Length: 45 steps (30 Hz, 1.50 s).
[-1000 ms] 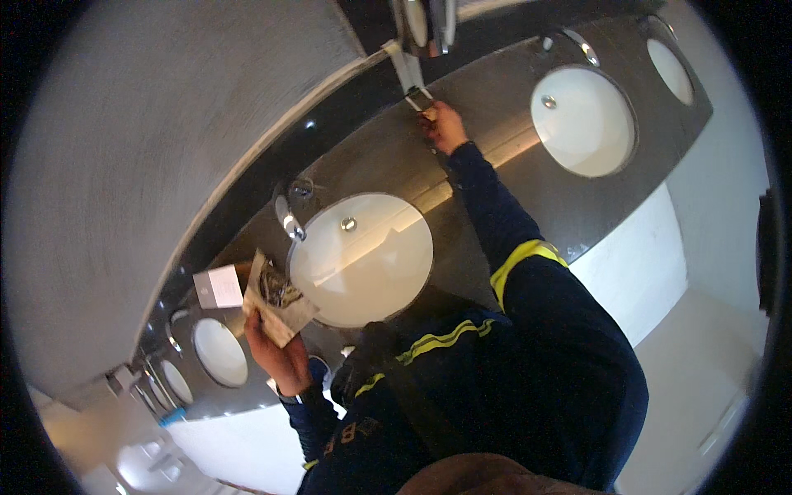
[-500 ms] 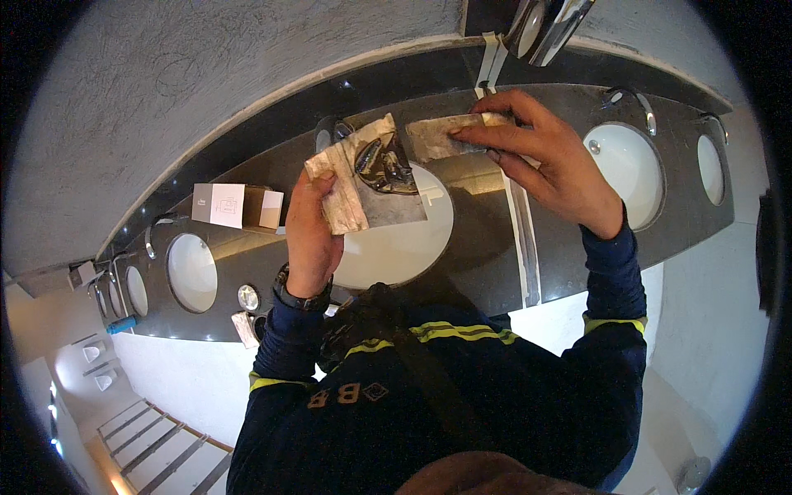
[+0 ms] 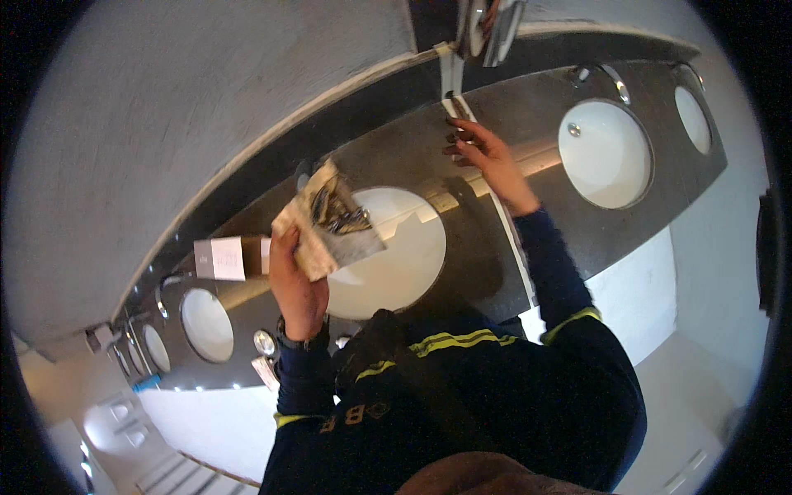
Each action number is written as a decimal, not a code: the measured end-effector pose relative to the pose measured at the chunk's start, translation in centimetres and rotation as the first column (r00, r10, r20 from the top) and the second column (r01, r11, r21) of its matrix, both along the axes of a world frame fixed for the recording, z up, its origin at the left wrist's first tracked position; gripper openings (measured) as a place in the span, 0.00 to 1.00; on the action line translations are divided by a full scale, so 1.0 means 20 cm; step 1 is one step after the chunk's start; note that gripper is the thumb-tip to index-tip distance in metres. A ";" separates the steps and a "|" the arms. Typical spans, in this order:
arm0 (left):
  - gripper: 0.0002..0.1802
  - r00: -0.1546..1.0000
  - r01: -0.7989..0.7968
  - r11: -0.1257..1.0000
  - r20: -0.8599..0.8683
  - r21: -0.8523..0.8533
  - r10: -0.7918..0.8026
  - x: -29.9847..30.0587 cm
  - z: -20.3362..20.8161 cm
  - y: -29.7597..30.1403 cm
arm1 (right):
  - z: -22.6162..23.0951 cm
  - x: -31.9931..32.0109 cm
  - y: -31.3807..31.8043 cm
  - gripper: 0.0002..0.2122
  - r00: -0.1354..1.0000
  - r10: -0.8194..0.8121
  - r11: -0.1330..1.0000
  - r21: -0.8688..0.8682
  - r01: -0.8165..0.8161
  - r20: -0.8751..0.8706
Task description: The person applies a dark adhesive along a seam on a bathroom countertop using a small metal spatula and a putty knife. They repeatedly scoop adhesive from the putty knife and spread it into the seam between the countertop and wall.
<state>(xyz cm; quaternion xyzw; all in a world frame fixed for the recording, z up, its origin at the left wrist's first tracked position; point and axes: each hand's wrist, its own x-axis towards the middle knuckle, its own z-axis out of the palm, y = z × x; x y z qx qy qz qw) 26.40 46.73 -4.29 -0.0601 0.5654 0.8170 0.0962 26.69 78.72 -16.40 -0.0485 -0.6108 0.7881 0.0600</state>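
Note:
My left hand (image 3: 299, 285) grips a small flat board (image 3: 359, 246) by its worn beige edge, over the middle sink. Dark, glossy paste (image 3: 334, 210) is smeared on the board's grey face. Further right, my right hand (image 3: 495, 169) is over the dark countertop, beside a seam edged with pale masking tape (image 3: 513, 239). Its fingers are bent and drawn together, with darkened tips; blur hides what is between them. The middle sink (image 3: 412, 264), a white oval basin, is partly covered by the board and my left hand.
Along the dark countertop (image 3: 487, 272) are more white basins, one to the right (image 3: 606, 157) and one to the left (image 3: 206, 323), with chrome taps. A grey and white box (image 3: 221, 258) stands left of my left hand. A small round metallic item (image 3: 264, 342) lies near the front edge.
My right hand has moved away from the board to the taped seam; the thin rectangular piece it held no longer shows clearly. My left hand and the board have shifted left and nearer, tilting.

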 end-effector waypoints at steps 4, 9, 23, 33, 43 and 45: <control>0.19 1.000 -0.021 0.999 0.006 -0.034 0.021 0.02 -0.03 -0.03 | -0.56 -0.29 -0.14 0.23 0.928 -0.255 0.743 -0.560 0.367 0.270; 0.19 0.998 -0.040 0.997 0.043 -0.061 0.043 0.02 -0.05 -0.04 | -0.79 -0.65 -0.21 0.22 0.803 -0.485 0.657 -0.461 0.597 0.348; 0.23 0.994 -0.070 0.995 0.074 -0.067 0.075 0.04 -0.08 -0.09 | -0.75 -0.80 -0.24 0.23 0.796 -0.498 0.675 -0.422 0.605 0.343; 0.22 0.994 -0.075 0.992 0.076 -0.105 0.083 0.05 -0.10 -0.11 | -0.64 -0.77 -0.20 0.23 0.765 -0.557 0.622 -0.448 0.643 0.323; 0.22 0.996 -0.068 0.993 0.045 -0.093 0.072 0.08 -0.10 -0.14 | -0.78 -0.61 -0.13 0.15 0.802 -0.477 0.614 -0.516 0.597 0.361; 0.22 0.997 -0.058 0.997 0.042 -0.048 0.060 0.08 -0.10 -0.15 | -0.84 -0.57 -0.01 0.13 0.811 -0.448 0.668 -0.462 0.583 0.376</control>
